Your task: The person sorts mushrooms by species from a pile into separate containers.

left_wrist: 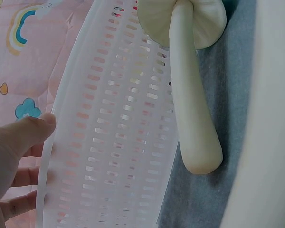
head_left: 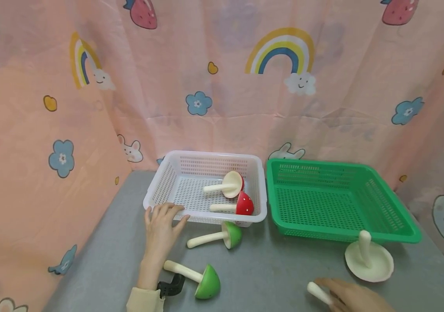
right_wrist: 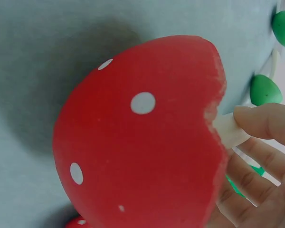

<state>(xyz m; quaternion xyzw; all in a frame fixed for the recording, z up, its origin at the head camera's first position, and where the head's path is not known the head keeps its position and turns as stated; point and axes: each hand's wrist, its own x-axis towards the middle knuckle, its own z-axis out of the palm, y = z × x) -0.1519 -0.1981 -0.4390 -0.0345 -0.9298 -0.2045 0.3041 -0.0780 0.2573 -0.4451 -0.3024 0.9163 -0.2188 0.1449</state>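
Gripping hands: two bare hands work a grey table top [head_left: 269, 268] before a pink cartoon curtain [head_left: 31, 130].
Left hand: the left hand [head_left: 162, 229] rests on the near rim of the white basket [head_left: 155, 184], fingers fairly straight, thumb [left_wrist: 35, 127] laid against the wall, holding nothing.
White basket: two toy mushrooms lie inside, a red-capped one [head_left: 237, 204] and a pale one [head_left: 227, 185].
Green mushrooms: one [head_left: 222, 236] lies just outside the white basket's front wall; another [head_left: 200, 279] lies near the left wrist.
Green basket: the green basket [head_left: 280, 190] stands just right of the white one; nothing shows inside it.
Cream mushroom: it [head_left: 368, 258] stands cap down, stem up, by the green basket's front corner.
Right hand: at the table's near right edge, the right hand [head_left: 356, 297] pinches the pale stem of a red white-spotted mushroom [right_wrist: 142, 137], thumb [right_wrist: 266, 123] on top.
Handling: probably light, rigid painted wood, though the close view is no proof; the glossy cap looks slippery, the stem the surer hold.
Writing: no brand, label or lettering can be read.
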